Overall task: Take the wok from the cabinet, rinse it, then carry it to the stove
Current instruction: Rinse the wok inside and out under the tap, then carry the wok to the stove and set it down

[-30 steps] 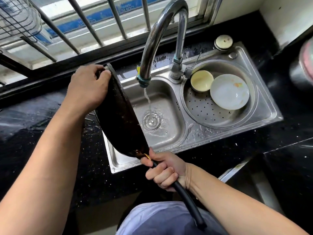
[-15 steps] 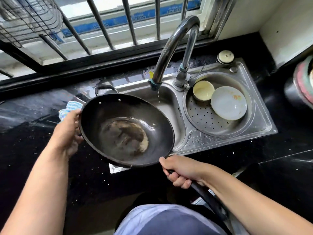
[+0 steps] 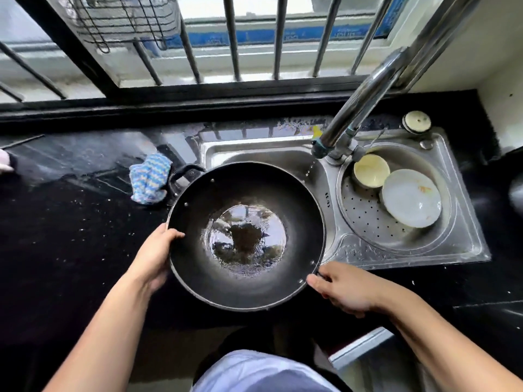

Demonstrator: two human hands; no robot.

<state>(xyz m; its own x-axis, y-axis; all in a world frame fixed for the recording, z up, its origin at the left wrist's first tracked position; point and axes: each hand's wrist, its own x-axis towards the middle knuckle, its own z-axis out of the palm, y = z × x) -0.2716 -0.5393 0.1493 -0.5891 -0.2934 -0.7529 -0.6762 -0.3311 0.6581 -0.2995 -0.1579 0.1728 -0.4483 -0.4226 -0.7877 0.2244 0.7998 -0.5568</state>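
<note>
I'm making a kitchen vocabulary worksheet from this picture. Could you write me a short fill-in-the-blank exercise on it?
1. Both hands (left hand, right hand) hold the ____ by its rim and handle.
2. The wok has a shallow pool of ____ in its bottom.
3. The white plate lies in the ____ basin of the sink.

Missing: wok; water; right

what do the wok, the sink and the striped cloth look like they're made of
Wok: dark matte metal, probably seasoned steel or iron, with rivets showing near the rim. Sink: brushed stainless steel by its grey sheen. Cloth: soft knitted or woven fabric, crumpled.
</note>
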